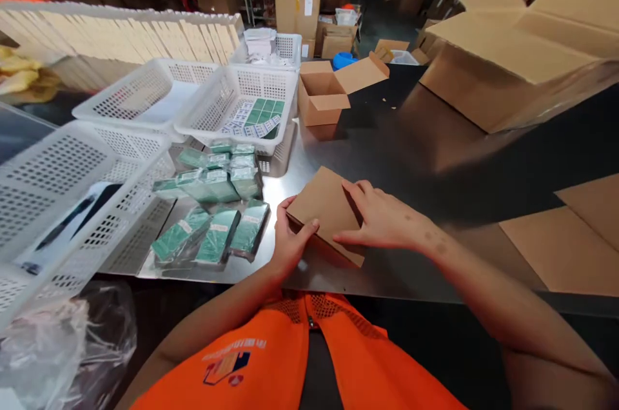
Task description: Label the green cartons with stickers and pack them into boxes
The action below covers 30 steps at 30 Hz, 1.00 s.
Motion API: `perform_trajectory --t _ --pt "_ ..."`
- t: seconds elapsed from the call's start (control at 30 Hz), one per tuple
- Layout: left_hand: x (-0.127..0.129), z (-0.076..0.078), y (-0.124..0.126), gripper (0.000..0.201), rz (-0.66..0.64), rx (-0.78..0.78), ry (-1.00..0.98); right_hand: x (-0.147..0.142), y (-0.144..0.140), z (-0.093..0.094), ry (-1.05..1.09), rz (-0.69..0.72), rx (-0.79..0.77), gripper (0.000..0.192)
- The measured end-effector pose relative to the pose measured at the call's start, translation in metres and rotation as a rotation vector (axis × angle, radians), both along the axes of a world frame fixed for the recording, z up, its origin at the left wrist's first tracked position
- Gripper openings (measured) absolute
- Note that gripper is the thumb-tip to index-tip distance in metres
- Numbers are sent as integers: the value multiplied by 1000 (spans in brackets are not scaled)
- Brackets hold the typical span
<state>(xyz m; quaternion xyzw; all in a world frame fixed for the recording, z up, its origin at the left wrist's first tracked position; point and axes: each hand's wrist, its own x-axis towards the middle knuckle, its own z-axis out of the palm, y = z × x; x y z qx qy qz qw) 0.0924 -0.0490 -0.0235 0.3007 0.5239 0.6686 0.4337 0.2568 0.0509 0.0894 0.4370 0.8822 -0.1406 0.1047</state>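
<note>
A small brown cardboard box (325, 202) is held between my two hands, tilted above the metal table near its front edge. My left hand (293, 234) grips its left side, thumb on the top face and fingers round the edge. On the right side, my right hand (376, 216) has fingers and thumb spread across the box's edge, gripping it from above. What lies inside the box, if anything, is hidden. Just left of my left hand, several green packs in clear wrap (218, 234) lie in a row, with more green packs (211, 184) stacked behind.
White perforated baskets (193, 133) stand at the left; one holds green and white label sheets (264, 115). An open small carton (323, 100) sits ahead. A large open carton (488, 87) stands back right, and flat cardboard (570, 242) lies at the right edge.
</note>
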Motion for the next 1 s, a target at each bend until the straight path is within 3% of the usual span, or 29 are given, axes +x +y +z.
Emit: perform_trajectory --t 0.13,0.27,0.43,0.6,0.67,0.77,0.87,0.93,1.0 --pt "-8 -15 -14 69 -81 87 -158 -14 -22 -7 37 80 6 117" --pt "-16 -22 -17 74 -154 133 -231 -27 -21 -15 119 86 -53 124" --pt "-20 -20 -16 76 -213 173 -256 -35 -22 -10 89 29 -99 116" --pt "-18 -13 -17 79 -256 140 -263 -40 -28 3 138 84 -81 103" --pt "-16 -11 -18 78 -250 124 -257 -33 -18 22 254 82 -94 89" --pt "-13 -7 -18 75 -220 91 -198 -7 18 63 425 7 -77 69" --pt "-12 -4 -18 71 -185 24 -75 24 66 92 287 -166 -5 52" --pt "-11 -3 -18 69 -174 -24 13 36 88 85 146 -266 183 52" --pt "-11 -2 -18 70 -173 -53 71 36 96 54 20 -400 416 54"
